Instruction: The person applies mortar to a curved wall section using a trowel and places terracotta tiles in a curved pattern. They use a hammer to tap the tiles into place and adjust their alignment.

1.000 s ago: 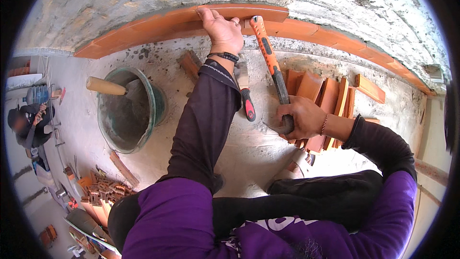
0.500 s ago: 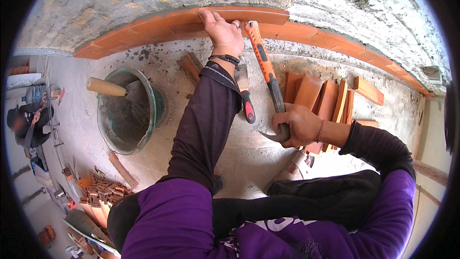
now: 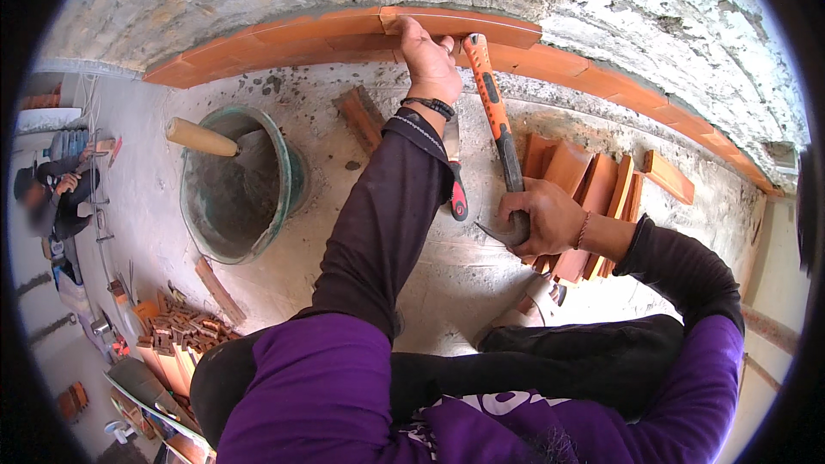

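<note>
My left hand (image 3: 431,64) rests against the front of an upper terracotta strip tile (image 3: 490,26) low on the wall. Its thumb stands apart from the fingers, and some fingertips are hard to see. In my right hand (image 3: 550,219) is a claw hammer (image 3: 494,107) with an orange and black handle, gripped by its dark head end. The curved claw pokes out below my fingers. The butt of the handle reaches up to the tile, right of my left hand; whether it touches I cannot tell. Below this upper tile runs a lower tile course (image 3: 593,77).
A green bucket (image 3: 294,176) of grey mortar holds a wooden-handled tool (image 3: 202,137). A red-black handled tool (image 3: 458,193) lies partly behind my left arm. Loose tiles (image 3: 597,189) lie right, broken pieces (image 3: 185,326) lower left. Another person (image 3: 64,193) crouches far left.
The whole view has shifted slightly, so the tiles and bucket appear further right. My left hand has slid a little right along the tile. The hammer stays in my right hand, its butt near the tile.
</note>
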